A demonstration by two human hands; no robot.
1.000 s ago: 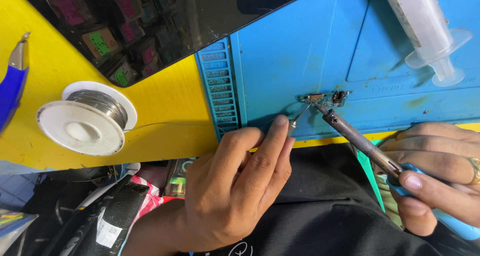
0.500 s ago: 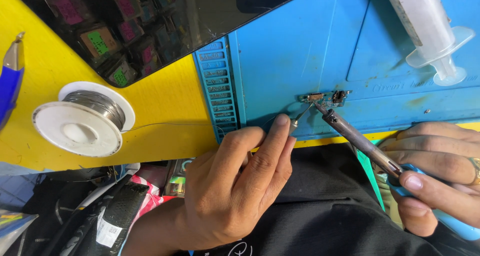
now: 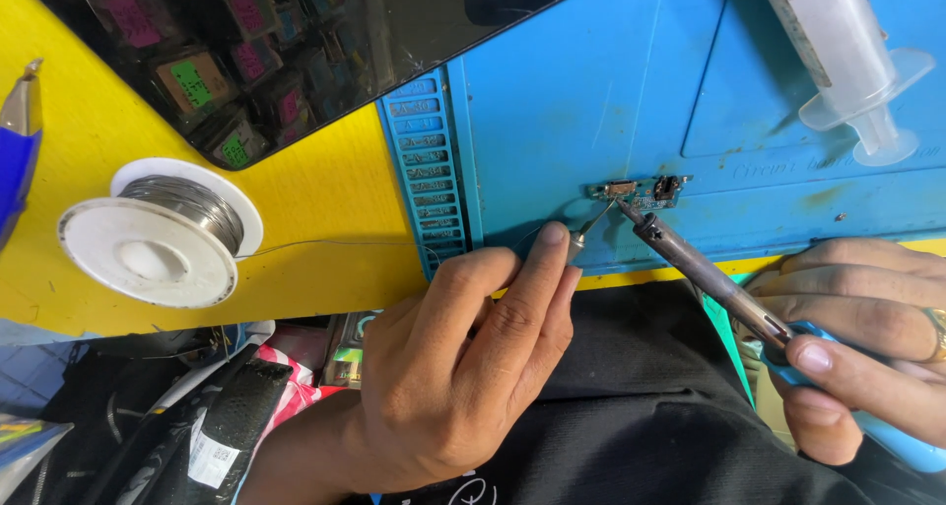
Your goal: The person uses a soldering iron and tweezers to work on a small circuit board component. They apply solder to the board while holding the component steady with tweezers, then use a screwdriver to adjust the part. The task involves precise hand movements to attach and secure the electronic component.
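A small circuit board [image 3: 641,191] lies on the blue work mat [image 3: 591,101]. My right hand [image 3: 867,342] grips a blue-handled soldering iron [image 3: 705,273], its tip touching the board's left end. My left hand [image 3: 463,357] pinches a thin pointed metal tool or wire end [image 3: 589,224] whose tip also meets the board beside the iron's tip. A fine solder wire runs from the white solder spool [image 3: 158,234] across the yellow table toward my left fingers.
A clear plastic syringe [image 3: 838,52] rests on the mat at the upper right. A dark glossy screen [image 3: 296,42] lies across the top. A blue-handled tool [image 3: 18,150] sits at the left edge. Black bags and cables [image 3: 197,416] fill the lower left.
Almost nothing differs: both hands hold their places at the board, with only a slight camera shift.
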